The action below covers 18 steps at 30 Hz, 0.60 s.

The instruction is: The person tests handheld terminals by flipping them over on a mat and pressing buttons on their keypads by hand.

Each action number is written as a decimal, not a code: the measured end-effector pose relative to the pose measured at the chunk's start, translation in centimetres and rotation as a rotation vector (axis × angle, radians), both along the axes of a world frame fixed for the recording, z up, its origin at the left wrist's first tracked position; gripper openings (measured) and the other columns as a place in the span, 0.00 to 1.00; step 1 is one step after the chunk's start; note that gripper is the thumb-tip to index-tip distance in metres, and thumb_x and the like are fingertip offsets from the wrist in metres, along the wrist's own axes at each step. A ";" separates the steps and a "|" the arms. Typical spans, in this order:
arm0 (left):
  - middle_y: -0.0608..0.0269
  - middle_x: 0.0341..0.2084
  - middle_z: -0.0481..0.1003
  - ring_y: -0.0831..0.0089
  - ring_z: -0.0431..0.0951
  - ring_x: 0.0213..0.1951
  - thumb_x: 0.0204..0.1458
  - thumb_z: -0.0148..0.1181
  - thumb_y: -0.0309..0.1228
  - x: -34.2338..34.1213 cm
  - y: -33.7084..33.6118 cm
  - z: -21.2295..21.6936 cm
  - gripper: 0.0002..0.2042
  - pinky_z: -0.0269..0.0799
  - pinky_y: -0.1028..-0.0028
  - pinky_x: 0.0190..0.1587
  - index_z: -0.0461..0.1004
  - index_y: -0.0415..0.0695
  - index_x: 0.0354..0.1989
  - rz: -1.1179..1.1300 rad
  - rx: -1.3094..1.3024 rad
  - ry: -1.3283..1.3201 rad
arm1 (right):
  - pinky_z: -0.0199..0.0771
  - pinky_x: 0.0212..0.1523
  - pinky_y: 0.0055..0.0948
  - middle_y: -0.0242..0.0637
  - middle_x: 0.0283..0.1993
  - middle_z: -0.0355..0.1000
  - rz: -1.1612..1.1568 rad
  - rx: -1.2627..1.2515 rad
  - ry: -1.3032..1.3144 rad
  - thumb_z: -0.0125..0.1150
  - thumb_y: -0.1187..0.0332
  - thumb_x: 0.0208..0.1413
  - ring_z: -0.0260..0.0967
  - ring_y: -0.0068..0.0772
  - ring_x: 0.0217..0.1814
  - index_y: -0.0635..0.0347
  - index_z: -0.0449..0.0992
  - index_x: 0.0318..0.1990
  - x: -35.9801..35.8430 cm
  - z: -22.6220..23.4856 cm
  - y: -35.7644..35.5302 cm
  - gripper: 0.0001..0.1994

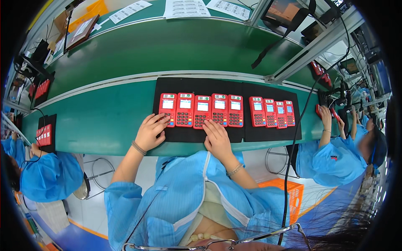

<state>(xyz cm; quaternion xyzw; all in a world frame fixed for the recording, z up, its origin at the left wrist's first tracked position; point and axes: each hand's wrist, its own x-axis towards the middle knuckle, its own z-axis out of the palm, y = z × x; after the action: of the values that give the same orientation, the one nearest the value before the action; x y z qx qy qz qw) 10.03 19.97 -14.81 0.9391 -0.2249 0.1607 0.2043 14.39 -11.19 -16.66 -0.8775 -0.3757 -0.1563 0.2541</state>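
Several red card payment terminals with lit screens and dark keypads lie side by side on a black mat [184,85]. My left hand [150,133] has its fingers apart, the tips touching the lower keypad of the leftmost terminal [168,105]. Stretched fingers of my right hand [217,138] rest at the lower keypad of the middle terminal [202,107] and partly cover the lower edge of its right neighbour [220,105]. Neither hand grips anything. The outermost terminal on the right [235,111] in this row is untouched.
On a second black mat [268,134] to the right lie several more red terminals [257,112]. A black cable [307,98] hangs down past that mat. Co-workers in blue [50,175] sit on both sides. Behind me to the right stands an orange crate [295,192].
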 end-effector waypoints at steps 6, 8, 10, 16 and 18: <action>0.59 0.58 0.75 0.59 0.71 0.64 0.45 0.61 0.23 -1.6 -2.3 -1.2 0.16 0.67 0.55 0.65 0.77 0.40 0.46 0.163 0.044 -0.073 | 0.61 0.71 0.45 0.42 0.66 0.69 0.001 -0.003 -0.003 0.60 0.76 0.49 0.63 0.41 0.71 0.62 0.74 0.58 0.1 0.4 -0.2 0.25; 0.58 0.58 0.75 0.59 0.70 0.64 0.45 0.61 0.23 -2.0 -3.1 -1.3 0.17 0.67 0.55 0.64 0.77 0.39 0.47 0.210 0.008 -0.073 | 0.61 0.71 0.45 0.42 0.66 0.69 -0.003 -0.010 -0.006 0.60 0.76 0.49 0.63 0.41 0.72 0.62 0.73 0.59 0.0 0.4 -0.2 0.25; 0.56 0.57 0.75 0.58 0.71 0.64 0.45 0.61 0.23 -2.2 -3.6 -1.1 0.17 0.68 0.56 0.63 0.77 0.39 0.47 0.268 -0.020 -0.056 | 0.60 0.71 0.45 0.41 0.67 0.69 0.001 -0.001 0.006 0.59 0.76 0.50 0.63 0.41 0.72 0.62 0.73 0.59 -0.1 0.3 -0.2 0.25; 0.57 0.54 0.77 0.58 0.73 0.61 0.46 0.62 0.24 -1.4 -3.3 -0.3 0.17 0.70 0.58 0.60 0.76 0.40 0.47 0.238 0.150 -0.134 | 0.61 0.71 0.45 0.41 0.67 0.68 0.008 0.009 -0.006 0.60 0.76 0.51 0.62 0.41 0.72 0.62 0.73 0.59 -0.1 0.4 -0.2 0.24; 0.57 0.56 0.75 0.57 0.71 0.62 0.46 0.62 0.27 -1.7 -2.8 -1.3 0.18 0.69 0.56 0.61 0.75 0.40 0.49 0.223 0.158 -0.101 | 0.61 0.71 0.45 0.42 0.67 0.68 0.009 0.005 0.002 0.60 0.75 0.51 0.62 0.41 0.72 0.62 0.73 0.59 -0.2 0.4 -0.5 0.24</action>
<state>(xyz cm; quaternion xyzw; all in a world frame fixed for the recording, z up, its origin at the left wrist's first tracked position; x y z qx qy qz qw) 8.35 17.22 -16.14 0.9621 -0.1410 0.2112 0.0990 14.14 -11.67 -16.29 -0.8753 -0.3790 -0.1549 0.2572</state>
